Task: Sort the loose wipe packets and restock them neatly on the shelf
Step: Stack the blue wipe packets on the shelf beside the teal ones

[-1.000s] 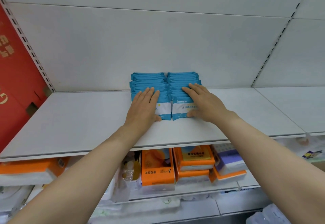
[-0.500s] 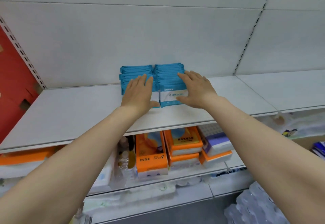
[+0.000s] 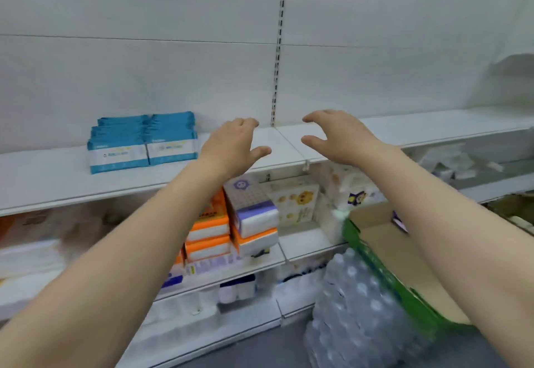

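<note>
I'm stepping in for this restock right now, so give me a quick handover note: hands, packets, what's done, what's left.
Left hand: open, holding nothing, in the air over the shelf.
Right hand: open, holding nothing, also in the air.
Blue wipe packets: two neat rows side by side on the shelf, left of both hands, untouched.
Done: those rows are stocked.
Left: no loose packets in view; check the cardboard box at lower right, its contents aren't visible.

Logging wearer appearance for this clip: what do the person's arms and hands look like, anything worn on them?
Both arms are bare along the whole length in view; no sleeve edge shows. The left hand and right hand wear no gloves, and no rings, watch, bracelet or wristband can be seen. No markings or cables show on either arm. The picture is slightly motion-blurred, so very small details cannot be ruled out.
</note>
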